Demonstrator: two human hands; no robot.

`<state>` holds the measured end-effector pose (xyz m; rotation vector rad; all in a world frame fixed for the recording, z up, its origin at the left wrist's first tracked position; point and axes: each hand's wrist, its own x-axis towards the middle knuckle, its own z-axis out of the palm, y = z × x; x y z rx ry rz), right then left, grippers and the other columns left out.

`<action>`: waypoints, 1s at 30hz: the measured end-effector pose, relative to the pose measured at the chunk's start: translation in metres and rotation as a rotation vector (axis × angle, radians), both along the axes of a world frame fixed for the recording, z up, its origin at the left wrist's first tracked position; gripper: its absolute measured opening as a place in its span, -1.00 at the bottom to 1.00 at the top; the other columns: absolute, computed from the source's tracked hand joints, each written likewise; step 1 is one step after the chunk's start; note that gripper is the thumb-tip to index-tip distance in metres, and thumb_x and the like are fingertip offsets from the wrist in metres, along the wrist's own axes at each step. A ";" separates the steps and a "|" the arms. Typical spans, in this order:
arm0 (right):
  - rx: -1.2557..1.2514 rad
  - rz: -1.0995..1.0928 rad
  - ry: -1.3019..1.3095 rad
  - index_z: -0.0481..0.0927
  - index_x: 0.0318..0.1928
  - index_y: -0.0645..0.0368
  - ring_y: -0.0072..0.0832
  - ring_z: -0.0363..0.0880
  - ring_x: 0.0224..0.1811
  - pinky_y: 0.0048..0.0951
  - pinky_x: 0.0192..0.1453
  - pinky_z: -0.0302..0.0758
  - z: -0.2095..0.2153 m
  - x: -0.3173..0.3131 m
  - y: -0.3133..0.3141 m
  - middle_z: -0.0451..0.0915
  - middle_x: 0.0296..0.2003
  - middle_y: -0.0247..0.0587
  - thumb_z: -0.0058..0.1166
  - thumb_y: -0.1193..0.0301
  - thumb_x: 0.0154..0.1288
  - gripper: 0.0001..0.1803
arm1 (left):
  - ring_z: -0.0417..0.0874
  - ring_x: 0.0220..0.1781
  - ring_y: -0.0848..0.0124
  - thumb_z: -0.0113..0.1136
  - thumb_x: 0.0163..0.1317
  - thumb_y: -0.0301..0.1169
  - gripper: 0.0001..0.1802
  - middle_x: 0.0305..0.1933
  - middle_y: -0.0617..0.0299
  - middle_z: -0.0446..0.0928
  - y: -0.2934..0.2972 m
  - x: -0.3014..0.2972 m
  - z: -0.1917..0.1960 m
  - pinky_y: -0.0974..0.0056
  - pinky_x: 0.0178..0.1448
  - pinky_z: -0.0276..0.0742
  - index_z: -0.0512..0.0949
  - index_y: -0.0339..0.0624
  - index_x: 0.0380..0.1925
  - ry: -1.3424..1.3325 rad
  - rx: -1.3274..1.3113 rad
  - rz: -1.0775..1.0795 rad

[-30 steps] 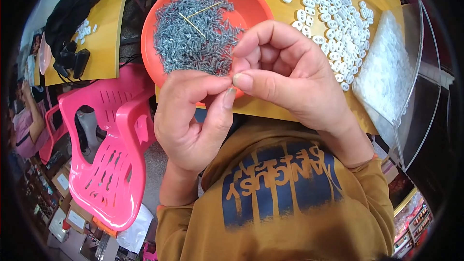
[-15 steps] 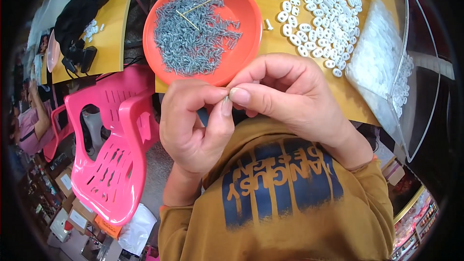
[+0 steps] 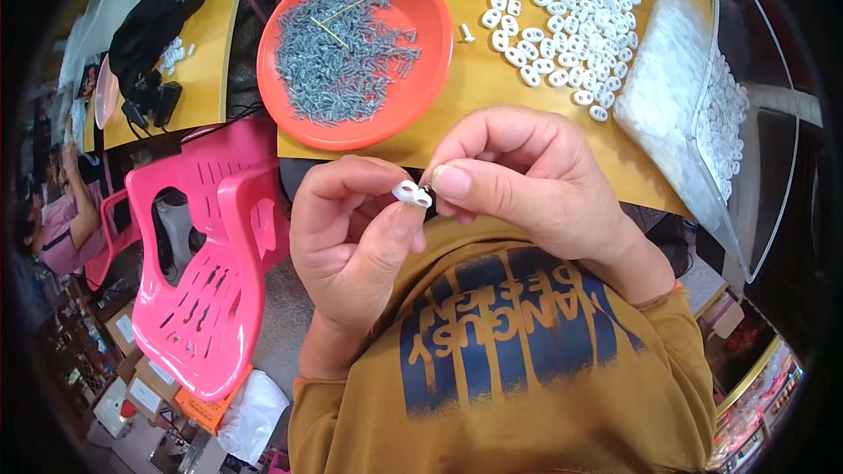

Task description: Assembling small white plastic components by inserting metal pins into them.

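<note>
My left hand (image 3: 351, 237) pinches a small white oval plastic piece (image 3: 411, 194) between thumb and forefinger, close to my chest. My right hand (image 3: 522, 180) meets it from the right, its thumb and forefinger closed on a tiny grey screw at the piece's edge; the screw is mostly hidden by the fingertips. Above the hands, an orange round dish (image 3: 430, 53) on the yellow table (image 3: 492, 79) holds a heap of several small grey screws (image 3: 338, 53). Several more white oval pieces (image 3: 562, 31) lie loose on the table to the upper right.
A clear plastic bag of white pieces (image 3: 676, 105) lies at the table's right edge beside a clear bin wall (image 3: 746, 123). A pink plastic chair (image 3: 211, 254) stands at my left. Another person (image 3: 61, 219) sits at far left. A black bag (image 3: 154, 22) rests on a second table.
Both hands have drawn down toward my chest, away from the dish. The white piece now shows between my left fingertips, where earlier it was hidden.
</note>
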<state>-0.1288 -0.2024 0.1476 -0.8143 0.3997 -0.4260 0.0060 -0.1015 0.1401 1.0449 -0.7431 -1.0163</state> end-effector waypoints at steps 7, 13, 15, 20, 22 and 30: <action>0.028 0.011 -0.015 0.51 -0.31 0.25 -0.69 0.49 -0.40 -0.68 -0.33 0.40 0.003 -0.009 0.004 0.56 -0.45 -0.34 0.01 0.39 0.29 -0.84 | 0.46 -0.47 0.56 0.13 0.10 -0.66 -0.78 -0.32 0.18 0.44 0.006 -0.008 0.003 0.52 -0.41 0.40 0.43 -0.35 -0.22 -0.055 -0.008 0.019; 0.072 -0.015 -0.057 0.52 -0.28 0.31 -0.68 0.47 -0.43 -0.67 -0.31 0.44 0.001 -0.012 0.008 0.55 -0.42 -0.29 0.02 0.47 0.27 -0.87 | 0.46 -0.47 0.55 0.13 0.09 -0.67 -0.77 -0.28 0.16 0.42 0.008 -0.010 -0.001 0.52 -0.41 0.40 0.44 -0.37 -0.20 -0.097 -0.043 0.040; 0.068 -0.009 -0.058 0.52 -0.28 0.32 -0.68 0.46 -0.42 -0.67 -0.30 0.43 0.001 -0.013 0.009 0.55 -0.43 -0.29 0.02 0.47 0.27 -0.87 | 0.47 -0.46 0.55 0.14 0.09 -0.68 -0.77 -0.28 0.16 0.42 0.009 -0.011 -0.001 0.52 -0.41 0.40 0.44 -0.36 -0.21 -0.094 -0.052 0.037; 0.034 -0.034 -0.057 0.52 -0.27 0.31 -0.68 0.46 -0.40 -0.67 -0.28 0.42 0.001 -0.015 0.012 0.54 -0.41 -0.31 0.03 0.48 0.26 -0.88 | 0.47 -0.46 0.56 0.14 0.08 -0.69 -0.76 -0.28 0.16 0.42 0.008 -0.013 0.001 0.52 -0.40 0.41 0.44 -0.35 -0.21 -0.123 -0.046 0.047; 0.021 -0.046 -0.065 0.51 -0.27 0.31 -0.68 0.46 -0.38 -0.67 -0.27 0.41 0.001 -0.016 0.013 0.54 -0.41 -0.31 0.03 0.49 0.25 -0.89 | 0.47 -0.46 0.56 0.14 0.08 -0.69 -0.76 -0.28 0.16 0.41 0.008 -0.013 0.002 0.52 -0.40 0.41 0.44 -0.35 -0.21 -0.150 -0.043 0.051; -0.726 -0.186 0.111 0.54 -0.33 0.30 -0.54 0.50 -0.39 -0.59 -0.30 0.40 -0.001 -0.016 0.011 0.55 -0.42 -0.22 0.09 0.57 0.16 -0.94 | 0.47 -0.46 0.58 0.14 0.06 -0.72 -0.74 -0.25 0.16 0.41 0.009 -0.014 0.002 0.55 -0.41 0.41 0.45 -0.33 -0.22 -0.273 -0.051 0.058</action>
